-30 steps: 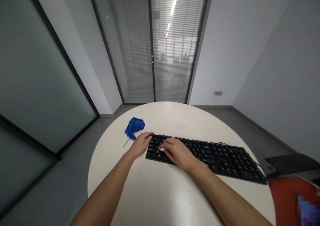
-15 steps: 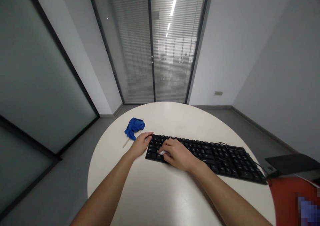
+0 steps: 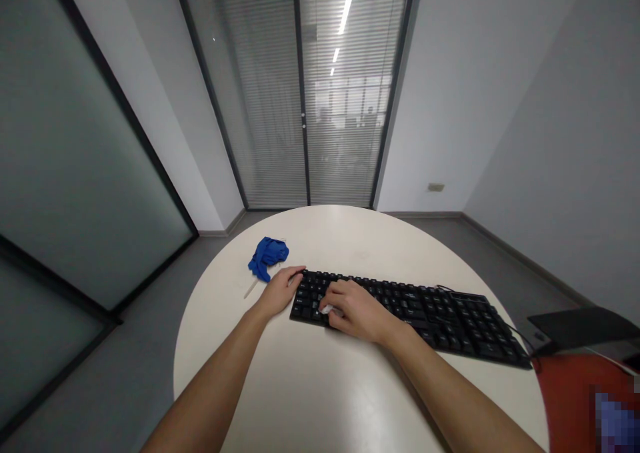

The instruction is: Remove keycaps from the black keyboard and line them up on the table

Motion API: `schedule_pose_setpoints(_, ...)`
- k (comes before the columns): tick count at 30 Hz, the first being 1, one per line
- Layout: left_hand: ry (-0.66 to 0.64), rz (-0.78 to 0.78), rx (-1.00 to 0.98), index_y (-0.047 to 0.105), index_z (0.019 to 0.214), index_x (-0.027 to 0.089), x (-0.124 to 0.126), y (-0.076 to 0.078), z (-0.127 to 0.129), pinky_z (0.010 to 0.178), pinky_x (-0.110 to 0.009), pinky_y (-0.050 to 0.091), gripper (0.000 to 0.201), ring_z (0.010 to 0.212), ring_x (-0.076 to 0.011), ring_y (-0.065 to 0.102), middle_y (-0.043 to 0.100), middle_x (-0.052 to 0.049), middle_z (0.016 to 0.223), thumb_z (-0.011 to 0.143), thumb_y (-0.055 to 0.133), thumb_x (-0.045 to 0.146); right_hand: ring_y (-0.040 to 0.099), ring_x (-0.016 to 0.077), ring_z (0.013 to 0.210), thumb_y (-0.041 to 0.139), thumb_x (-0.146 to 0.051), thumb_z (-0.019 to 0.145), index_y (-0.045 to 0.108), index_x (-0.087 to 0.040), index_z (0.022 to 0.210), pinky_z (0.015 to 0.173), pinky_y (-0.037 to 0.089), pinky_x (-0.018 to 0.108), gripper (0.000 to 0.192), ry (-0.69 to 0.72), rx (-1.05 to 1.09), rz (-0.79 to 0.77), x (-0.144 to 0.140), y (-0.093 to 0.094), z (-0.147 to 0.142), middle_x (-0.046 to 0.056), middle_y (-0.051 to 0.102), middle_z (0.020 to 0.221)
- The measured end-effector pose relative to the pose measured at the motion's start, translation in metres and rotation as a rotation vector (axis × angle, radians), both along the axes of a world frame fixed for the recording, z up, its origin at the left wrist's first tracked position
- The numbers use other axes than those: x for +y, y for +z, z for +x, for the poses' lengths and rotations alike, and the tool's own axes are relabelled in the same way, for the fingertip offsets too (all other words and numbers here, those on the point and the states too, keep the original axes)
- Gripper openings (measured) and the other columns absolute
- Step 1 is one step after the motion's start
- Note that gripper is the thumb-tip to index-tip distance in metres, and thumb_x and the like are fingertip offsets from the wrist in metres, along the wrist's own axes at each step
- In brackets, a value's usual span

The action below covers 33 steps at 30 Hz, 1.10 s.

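Note:
A black keyboard point(image 3: 470, 326) lies at a slant across the round white table. My left hand point(image 3: 281, 290) grips its left end, with fingers along the back corner and the thumb by the side edge. Over the left-hand keys, the fingers of my right hand point(image 3: 353, 309) are curled and pinch a small white wad point(image 3: 327, 309) that looks like tissue, pressed on the lower keys. Most of the wad is hidden under the fingers. Just beyond my left hand sits a crumpled blue cloth point(image 3: 269, 256), with a thin pale stick point(image 3: 251, 288) poking out from beneath it.
A cable point(image 3: 520, 336) runs off the keyboard's right end by the rim of the table point(image 3: 350, 399). To the right are a dark flat panel point(image 3: 585, 326) and a red surface point(image 3: 565, 393). Glass panels with blinds point(image 3: 345, 139) stand behind the table.
My right hand and the white wad have shifted very slightly to the right and toward me over the keys. My left hand has stayed on the keyboard's end.

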<state>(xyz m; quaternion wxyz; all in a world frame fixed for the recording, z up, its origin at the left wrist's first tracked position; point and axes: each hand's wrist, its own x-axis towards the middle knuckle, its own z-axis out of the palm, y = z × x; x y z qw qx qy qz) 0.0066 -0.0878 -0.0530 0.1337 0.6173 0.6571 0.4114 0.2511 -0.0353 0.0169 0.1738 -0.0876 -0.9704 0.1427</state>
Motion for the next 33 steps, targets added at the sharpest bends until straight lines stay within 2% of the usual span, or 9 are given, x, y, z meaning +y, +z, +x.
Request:
schedule_pose_setpoints(5,-0.002,-0.007,-0.008,0.063,0.123,0.019,-0.0001,0.0006,0.0005,0.109,-0.041,0.04,0.037,0.119,-0.0224,0.058,0.065,-0.008,0.126,0.096,0.046,0.036,0.057,0.0196,0.086,0.061,-0.014,0.08,0.069,-0.019,0.089,0.08,0.039,0.031,0.013,-0.001,-0.017,0.003,0.0018,0.0012,0.002,0.004,0.063,0.087)
schedule_pose_setpoints(12,0.0,-0.005,-0.006,0.064,0.123,0.019,0.0001,0.0015,0.0005,0.108,-0.041,0.041,0.036,0.119,-0.0224,0.058,0.065,-0.008,0.126,0.095,0.047,0.035,0.059,0.0191,0.091,0.053,-0.013,0.091,0.068,-0.022,0.107,0.085,0.041,0.032,0.023,-0.062,0.034,0.013,0.0052,-0.0034,0.0032,0.006,0.064,0.098)
schedule_pose_setpoints(16,0.0,0.0,-0.007,0.064,0.123,0.019,-0.0004,0.002,0.0007,0.108,-0.041,0.041,0.036,0.118,-0.0225,0.059,0.066,-0.008,0.125,0.095,0.048,0.035,0.059,0.0193,0.092,0.051,-0.013,0.093,0.065,-0.023,0.111,0.083,0.042,0.032,0.024,-0.091,0.034,0.044,0.0067,-0.0034,0.0024,0.006,0.064,0.1)
schedule_pose_setpoints(21,-0.002,0.006,-0.008,0.065,0.122,0.02,0.0002,0.0004,0.0006,0.108,-0.041,0.041,0.035,0.118,-0.0224,0.059,0.066,-0.007,0.125,0.095,0.048,0.035,0.057,0.0199,0.096,0.051,-0.008,0.091,0.065,-0.021,0.106,0.083,0.043,0.032,0.025,-0.129,0.063,0.052,0.0083,-0.0055,0.0014,0.007,0.064,0.104)
schedule_pose_setpoints(26,0.002,-0.005,-0.014,0.064,0.123,0.02,0.0011,-0.0012,-0.0005,0.108,-0.042,0.041,0.036,0.119,-0.0227,0.058,0.065,-0.008,0.126,0.095,0.047,0.035,0.059,0.0197,0.094,0.055,-0.009,0.085,0.066,-0.02,0.101,0.086,0.043,0.032,0.022,-0.07,0.04,0.028,0.008,-0.0047,0.0024,0.005,0.064,0.099)
schedule_pose_setpoints(29,-0.007,-0.005,-0.01,0.064,0.124,0.02,0.0009,-0.0009,-0.0007,0.108,-0.041,0.041,0.036,0.119,-0.0223,0.058,0.065,-0.008,0.126,0.096,0.046,0.035,0.06,0.02,0.091,0.058,-0.01,0.08,0.066,-0.018,0.096,0.083,0.043,0.032,0.019,-0.081,0.006,0.036,0.0069,-0.0024,0.0028,0.005,0.065,0.095)
schedule_pose_setpoints(33,0.0,0.004,-0.004,0.064,0.123,0.02,0.001,-0.0016,-0.0009,0.108,-0.04,0.042,0.036,0.119,-0.022,0.058,0.066,-0.007,0.126,0.095,0.047,0.035,0.059,0.0201,0.093,0.055,-0.009,0.085,0.067,-0.019,0.1,0.085,0.043,0.033,0.021,-0.087,0.031,0.027,0.0052,-0.0045,0.0007,0.006,0.065,0.099)
